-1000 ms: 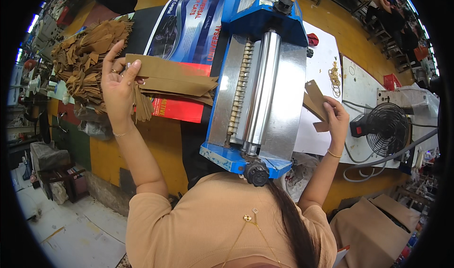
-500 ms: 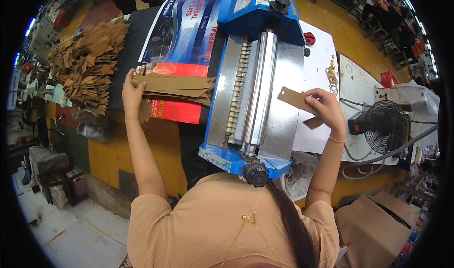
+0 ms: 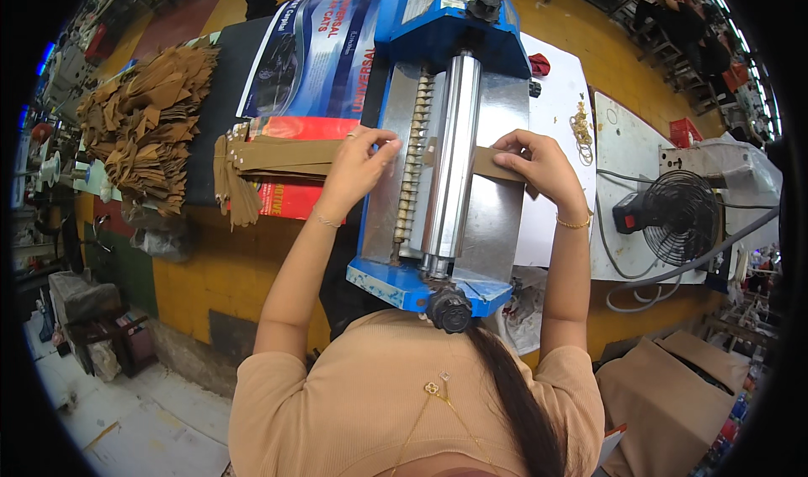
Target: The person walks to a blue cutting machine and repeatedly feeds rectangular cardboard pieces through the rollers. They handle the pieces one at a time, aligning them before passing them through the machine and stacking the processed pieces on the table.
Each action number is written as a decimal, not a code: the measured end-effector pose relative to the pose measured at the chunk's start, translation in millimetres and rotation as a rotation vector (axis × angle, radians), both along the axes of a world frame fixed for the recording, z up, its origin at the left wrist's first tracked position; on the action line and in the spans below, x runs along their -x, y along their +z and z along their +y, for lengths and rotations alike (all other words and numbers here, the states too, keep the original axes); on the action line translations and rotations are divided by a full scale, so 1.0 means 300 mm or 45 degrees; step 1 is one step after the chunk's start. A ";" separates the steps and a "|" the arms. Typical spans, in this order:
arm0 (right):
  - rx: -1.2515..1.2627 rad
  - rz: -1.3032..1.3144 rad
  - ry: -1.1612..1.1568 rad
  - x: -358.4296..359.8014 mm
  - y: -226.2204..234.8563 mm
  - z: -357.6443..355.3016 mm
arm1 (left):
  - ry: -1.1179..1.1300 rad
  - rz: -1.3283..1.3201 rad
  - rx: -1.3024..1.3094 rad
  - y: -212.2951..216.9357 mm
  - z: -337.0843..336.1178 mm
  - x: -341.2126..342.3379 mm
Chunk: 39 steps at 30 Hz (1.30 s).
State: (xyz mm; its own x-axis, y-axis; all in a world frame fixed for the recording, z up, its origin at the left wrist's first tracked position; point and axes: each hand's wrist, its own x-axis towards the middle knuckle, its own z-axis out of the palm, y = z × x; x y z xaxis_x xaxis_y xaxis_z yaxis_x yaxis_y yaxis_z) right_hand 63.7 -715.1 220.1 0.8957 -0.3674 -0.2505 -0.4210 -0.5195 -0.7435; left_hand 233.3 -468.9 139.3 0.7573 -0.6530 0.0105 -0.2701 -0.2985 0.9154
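A blue roller machine [image 3: 412, 285] with a shiny metal roller [image 3: 454, 191] stands in front of me. My right hand [image 3: 539, 170] pinches a flat brown strip [image 3: 486, 164] on the metal plate right of the roller. That strip runs under the roller, and a small brown end [image 3: 430, 151] shows on its left side. Over the machine's left plate hovers my left hand [image 3: 362, 170], fingers apart and seemingly holding nothing. Beside it, a stack of long brown strips [image 3: 286, 158] lies on a red and blue printed sheet [image 3: 324, 64].
A big heap of brown strips [image 3: 151, 123] sits at the far left. To the right are a white sheet [image 3: 560, 98], a gold-coloured chain-like bundle [image 3: 581, 132], a black fan [image 3: 680, 216] with a grey cable, and a red basket [image 3: 688, 130]. A black knob [image 3: 449, 309] juts toward me.
My left hand has left the strip stack and moved right to the machine. My right hand has moved left, bringing the strip from the air into the roller.
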 end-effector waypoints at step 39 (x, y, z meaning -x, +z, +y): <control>0.905 -0.237 -0.424 0.328 -0.406 -0.144 | 0.384 0.376 0.567 0.290 0.247 -0.119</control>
State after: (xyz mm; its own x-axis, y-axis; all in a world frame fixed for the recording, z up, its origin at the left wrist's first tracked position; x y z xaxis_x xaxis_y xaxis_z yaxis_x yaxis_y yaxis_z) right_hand -34.6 -758.2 98.4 0.7149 -0.6380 0.2862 -0.5391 -0.7635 -0.3555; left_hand 269.1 -394.7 226.5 0.9205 -0.3908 -0.0050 0.0506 0.1064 0.9930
